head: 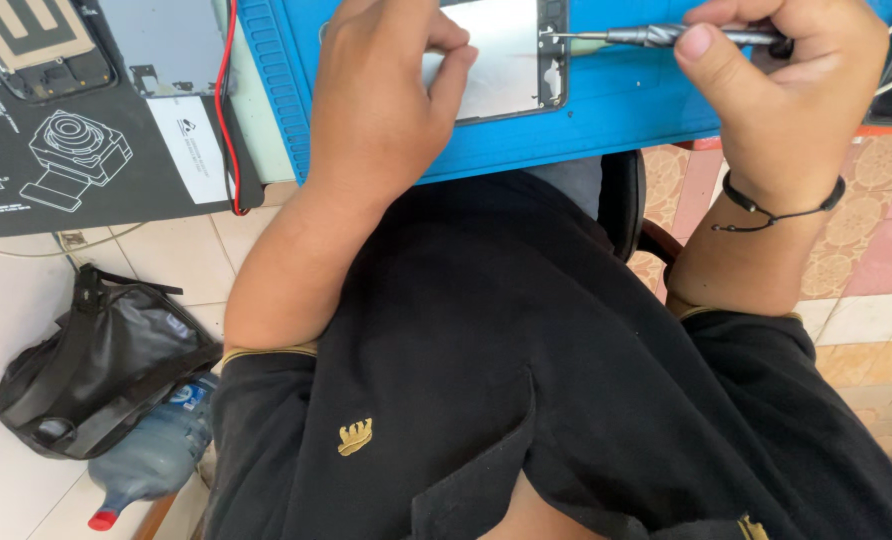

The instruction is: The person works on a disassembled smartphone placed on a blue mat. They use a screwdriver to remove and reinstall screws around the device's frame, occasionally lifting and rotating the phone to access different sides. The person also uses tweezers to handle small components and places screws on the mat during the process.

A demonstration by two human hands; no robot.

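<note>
Pinning the flat silver metal phone frame [496, 60] onto the blue ribbed work mat [566, 130], the left hand [381, 95] is closed over its edge, seemingly for steadiness. A slim grey metal screwdriver [666, 36] is gripped tight in the right hand [786, 85], tip laid at the frame's corner.

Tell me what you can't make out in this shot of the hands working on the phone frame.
Head view only:
- Phone frame: its top is cut off by the picture's edge, its left part hidden under the left hand.
- Screwdriver: handle hidden inside the right hand; its tip is too small to read.
- Blue mat: far side cut off.
</note>
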